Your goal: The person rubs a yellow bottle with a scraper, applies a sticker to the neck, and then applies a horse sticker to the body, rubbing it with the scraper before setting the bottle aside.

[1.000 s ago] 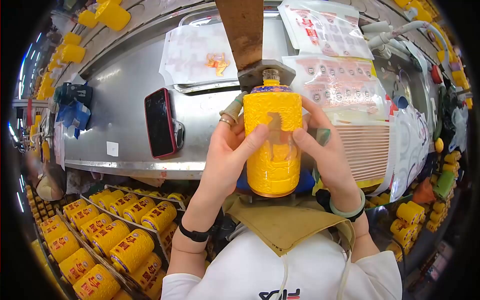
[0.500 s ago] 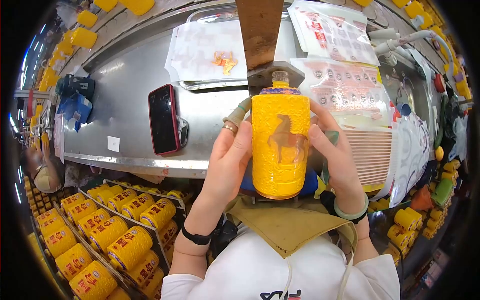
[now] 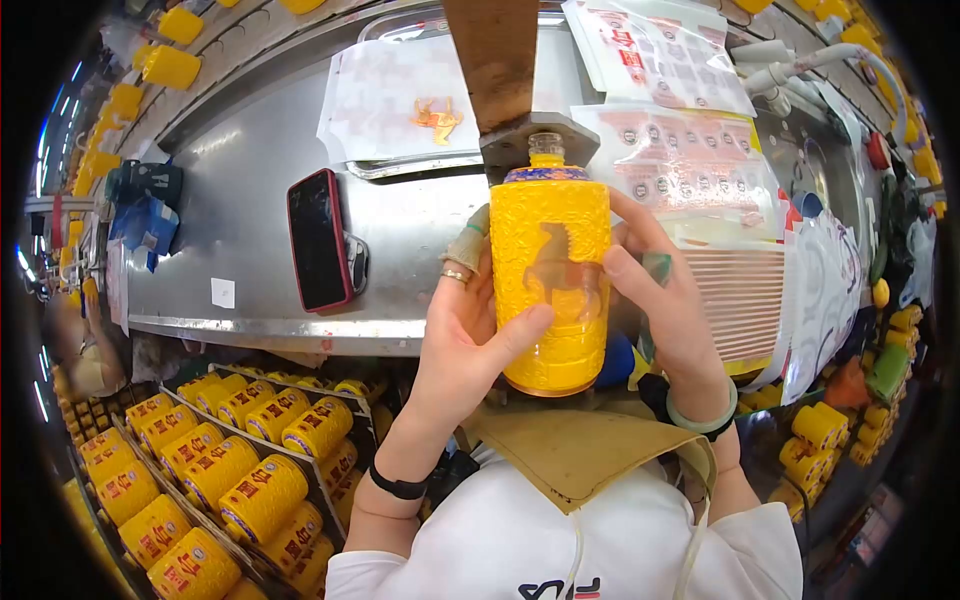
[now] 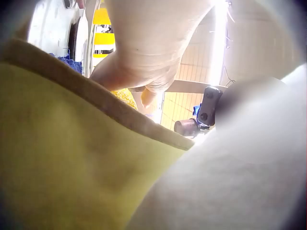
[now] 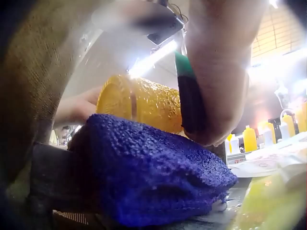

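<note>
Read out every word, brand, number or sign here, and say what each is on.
"FILA", it seems, upside down on the white shirt, partly lost in folds.
Red characters on the racked yellow bottles: too small to read surely.
Printing on the plastic-covered sheets: too small.
Mark on the white paper square: too small.

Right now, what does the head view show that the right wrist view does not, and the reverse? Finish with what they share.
Only the head view: the phone, the horse motif on the yellow bottle, and an orange figure on a white sheet.

Only the right wrist view: the bottle's ribbed base and the gridded ceiling.

Both: the bottle, the right hand holding it, and the blue cloth.
</note>
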### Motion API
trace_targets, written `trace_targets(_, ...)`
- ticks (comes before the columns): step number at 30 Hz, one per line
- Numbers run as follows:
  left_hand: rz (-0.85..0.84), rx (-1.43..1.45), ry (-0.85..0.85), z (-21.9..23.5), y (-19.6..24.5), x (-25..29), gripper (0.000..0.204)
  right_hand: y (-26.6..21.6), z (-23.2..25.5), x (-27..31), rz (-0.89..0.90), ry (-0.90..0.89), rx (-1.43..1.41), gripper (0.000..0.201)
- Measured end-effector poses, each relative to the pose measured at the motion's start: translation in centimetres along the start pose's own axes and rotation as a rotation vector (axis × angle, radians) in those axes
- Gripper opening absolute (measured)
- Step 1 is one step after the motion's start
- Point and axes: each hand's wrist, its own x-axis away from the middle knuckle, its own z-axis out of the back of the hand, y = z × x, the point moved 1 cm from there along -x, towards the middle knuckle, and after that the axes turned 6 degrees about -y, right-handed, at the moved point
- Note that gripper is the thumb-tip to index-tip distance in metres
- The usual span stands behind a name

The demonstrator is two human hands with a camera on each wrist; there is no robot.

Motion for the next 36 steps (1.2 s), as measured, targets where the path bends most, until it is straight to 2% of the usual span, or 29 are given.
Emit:
trace_targets(11,0.004,-0.061,0.021,-0.2,0.0,0.0,0.086,0.3,0.6,0.1,0.001,-0.015,-0.037,0.055)
trace_targets(13,0.001,-0.065,0.015,-0.1,-0.2,0.0,0.085,0.3,0.8,0.0,-0.046,-0.048,-0.152,0.054)
trace_targets(17,0.021,-0.073,0.018,-0.2,-0.2,-0.1,0.082,0.9,0.8,0.0,-0.016,-0.037,-0.177,0.053)
trace_targets(20,0.018,-0.074,0.033,-0.3,-0.2,0.0,0.082,0.9,0.6,-0.1,-0.032,-0.024,-0.173,0.055)
trace_targets(25,0.025,-0.059,0.055,-0.6,0.0,0.1,0.081,0.4,0.0,-0.2,0.009,0.004,-0.012,0.065)
trace_targets(36,-0.001,-0.076,0.041,-0.6,-0.1,0.0,0.080,0.4,-0.2,-0.2,0.009,0.004,-0.046,0.066)
